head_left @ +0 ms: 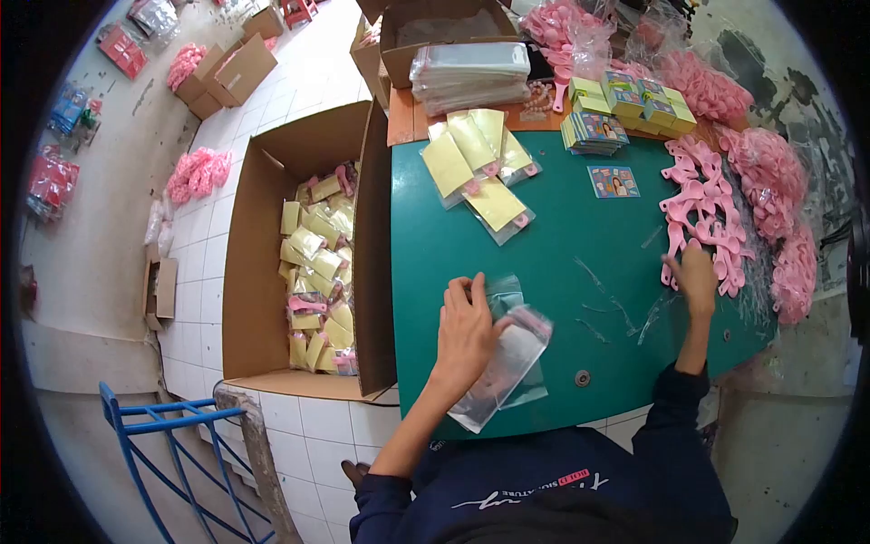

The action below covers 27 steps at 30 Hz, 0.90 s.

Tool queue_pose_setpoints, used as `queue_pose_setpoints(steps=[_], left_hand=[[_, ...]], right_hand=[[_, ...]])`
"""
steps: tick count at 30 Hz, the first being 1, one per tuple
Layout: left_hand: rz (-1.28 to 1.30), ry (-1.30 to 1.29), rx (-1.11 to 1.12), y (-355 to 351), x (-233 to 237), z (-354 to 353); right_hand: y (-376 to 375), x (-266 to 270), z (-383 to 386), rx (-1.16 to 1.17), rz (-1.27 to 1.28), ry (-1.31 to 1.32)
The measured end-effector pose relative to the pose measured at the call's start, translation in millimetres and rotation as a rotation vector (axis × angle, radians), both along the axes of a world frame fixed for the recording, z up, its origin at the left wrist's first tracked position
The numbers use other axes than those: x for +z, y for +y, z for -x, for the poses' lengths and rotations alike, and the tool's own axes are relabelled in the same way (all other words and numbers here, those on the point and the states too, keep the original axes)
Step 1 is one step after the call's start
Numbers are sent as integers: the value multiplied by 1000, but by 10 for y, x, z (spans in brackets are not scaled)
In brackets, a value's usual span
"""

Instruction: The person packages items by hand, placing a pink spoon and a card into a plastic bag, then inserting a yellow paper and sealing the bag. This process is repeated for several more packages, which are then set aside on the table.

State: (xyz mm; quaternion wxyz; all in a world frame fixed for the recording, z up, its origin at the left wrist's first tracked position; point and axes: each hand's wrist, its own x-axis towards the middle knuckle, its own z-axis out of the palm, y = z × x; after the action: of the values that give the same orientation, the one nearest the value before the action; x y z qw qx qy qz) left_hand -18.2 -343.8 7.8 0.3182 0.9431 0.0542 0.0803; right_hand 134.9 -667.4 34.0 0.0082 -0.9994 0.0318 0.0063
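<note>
My left hand [467,331] rests near the front of the green table, its fingers curled over clear plastic bags [518,354] and its thumb on the edge of the top one. The bags overlap at a slant. At the right, my right hand [697,279] reaches into a pile of pink spoons [705,199], thumb and forefinger apart and touching them. No spoon is lifted off the pile. A printed card [613,182] lies flat beyond the hands. Filled bags with yellowish cards [497,203] and pink spoons overlap at the table's far left.
Left of the table stands a large cardboard box [249,272] holding many filled packets. Stacked cards [594,131], a pile of clear bags [469,72] and bundled pink spoons [766,172] line the far side. Plastic strips [605,286] are scattered on the green table [553,236]. A blue metal frame [172,426] stands lower left.
</note>
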Motion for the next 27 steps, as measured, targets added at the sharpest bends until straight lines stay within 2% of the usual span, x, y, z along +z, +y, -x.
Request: queue_pose_setpoints(steps=[1, 2, 5, 6, 8, 9, 11, 15, 18, 21, 24, 27], left_hand=[[34, -11, 21, -33, -31, 23], [272, 104, 13, -30, -22, 19], [404, 19, -37, -15, -46, 29], [336, -50, -4, -15, -19, 36], [201, -190, 67, -17, 49, 78], [67, -149, 112, -12, 48, 112], [-203, -62, 207, 8, 30, 199], [88, -78, 122, 111, -144, 227], [255, -81, 78, 152, -73, 171], [539, -51, 133, 140, -90, 114], [-92, -46, 195, 18, 42, 82], [-40, -18, 111, 18, -125, 75]], right_hand=[[-7, -130, 96, -41, 38, -35], [-23, -232, 154, -85, 75, -72], [-85, -380, 195, -12, -87, -152], [-86, -349, 201, 16, -149, -118], [-145, -441, 187, 82, -113, -189], [-131, -453, 187, 118, -97, -224], [-107, -426, 208, 137, -268, -239], [288, 22, 359, 197, -509, -362], [595, 270, 514, 415, -492, -595], [930, 481, 765, 350, -828, -390], [1125, 370, 863, 312, -1004, -367], [1208, 274, 907, 319, -1077, -320]])
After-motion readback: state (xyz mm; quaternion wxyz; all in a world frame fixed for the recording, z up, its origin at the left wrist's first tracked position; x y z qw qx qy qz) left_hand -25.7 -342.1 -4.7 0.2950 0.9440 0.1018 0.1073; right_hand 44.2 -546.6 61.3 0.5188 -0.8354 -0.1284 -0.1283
